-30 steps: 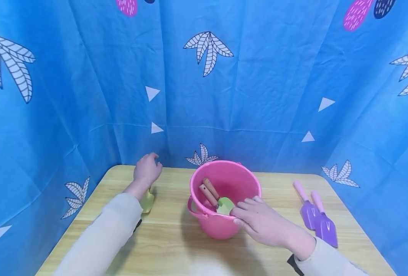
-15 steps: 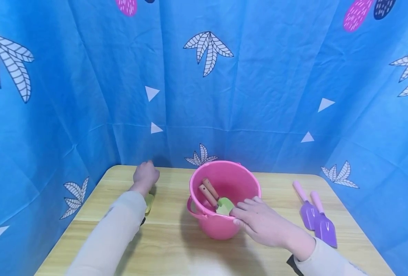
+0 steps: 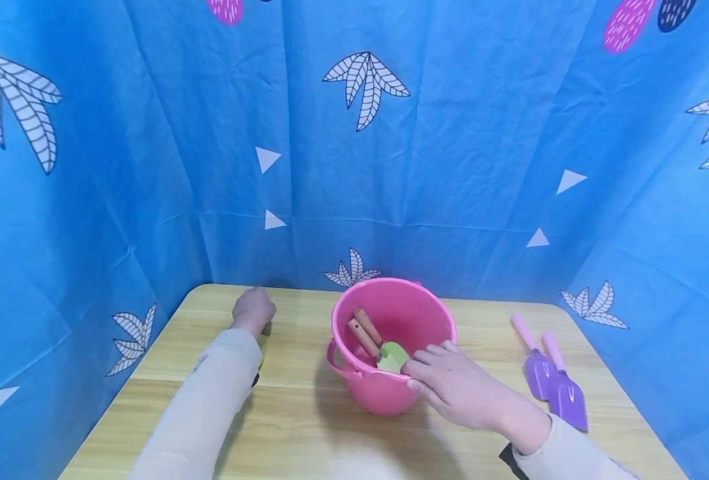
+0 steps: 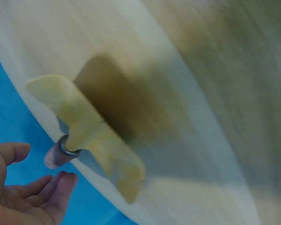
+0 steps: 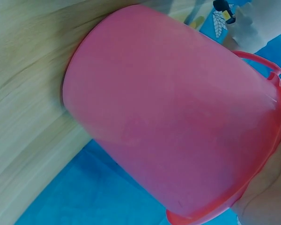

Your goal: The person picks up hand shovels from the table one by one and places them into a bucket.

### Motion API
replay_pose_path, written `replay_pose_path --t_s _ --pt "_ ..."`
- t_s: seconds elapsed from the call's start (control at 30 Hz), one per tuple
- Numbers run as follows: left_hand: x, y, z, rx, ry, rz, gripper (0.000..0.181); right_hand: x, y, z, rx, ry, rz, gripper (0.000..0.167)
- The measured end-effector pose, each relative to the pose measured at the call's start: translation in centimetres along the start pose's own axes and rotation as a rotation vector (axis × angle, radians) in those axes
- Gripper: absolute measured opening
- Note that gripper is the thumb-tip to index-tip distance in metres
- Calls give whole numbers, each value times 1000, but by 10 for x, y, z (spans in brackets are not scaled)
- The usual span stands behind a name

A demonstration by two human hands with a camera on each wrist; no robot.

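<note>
Now, right grip (image 3: pixel 450 383): I see it clasping the rim of the pink bucket (image 3: pixel 384 397).
Left grip (image 3: pixel 254 309): fingers loose beside the yellow tool (image 4: pixel 91 129), left of the bucket.
Purple shovels (image 3: pixel 568 402): right of the bucket.

The pink bucket (image 3: pixel 381 398) stands upright on the table (image 3: pixel 294 427), carrying handle lowered; your right hand (image 3: pixel 453 387) grips its rim. The yellow-bladed tool (image 4: pixel 94 130) is near your left hand (image 3: pixel 254 308), its handle end toward your fingers.
</note>
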State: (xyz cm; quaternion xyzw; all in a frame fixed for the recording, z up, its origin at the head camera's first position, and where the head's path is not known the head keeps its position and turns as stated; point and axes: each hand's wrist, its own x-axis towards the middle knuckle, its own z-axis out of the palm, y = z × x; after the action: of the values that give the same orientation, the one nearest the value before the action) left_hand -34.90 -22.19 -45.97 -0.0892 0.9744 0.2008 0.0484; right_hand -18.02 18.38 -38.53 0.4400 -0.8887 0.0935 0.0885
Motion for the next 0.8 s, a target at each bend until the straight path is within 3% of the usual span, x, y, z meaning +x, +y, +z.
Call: replay_pose_path --t_s 0.17,0.43,0.67,0.8 --pt "3 -9 4 26 -4 38 20 1 0 1 -12 20 -20 18" --pt "7 -12 7 56 -14 89 9 1 -1 0 -13 11 -8 18" --pt "15 -18 16 88 -7 135 50 1 0 0 -18 12 -9 19" --pt "16 -20 19 82 5 143 52 1 1 1 -21 14 -12 18"
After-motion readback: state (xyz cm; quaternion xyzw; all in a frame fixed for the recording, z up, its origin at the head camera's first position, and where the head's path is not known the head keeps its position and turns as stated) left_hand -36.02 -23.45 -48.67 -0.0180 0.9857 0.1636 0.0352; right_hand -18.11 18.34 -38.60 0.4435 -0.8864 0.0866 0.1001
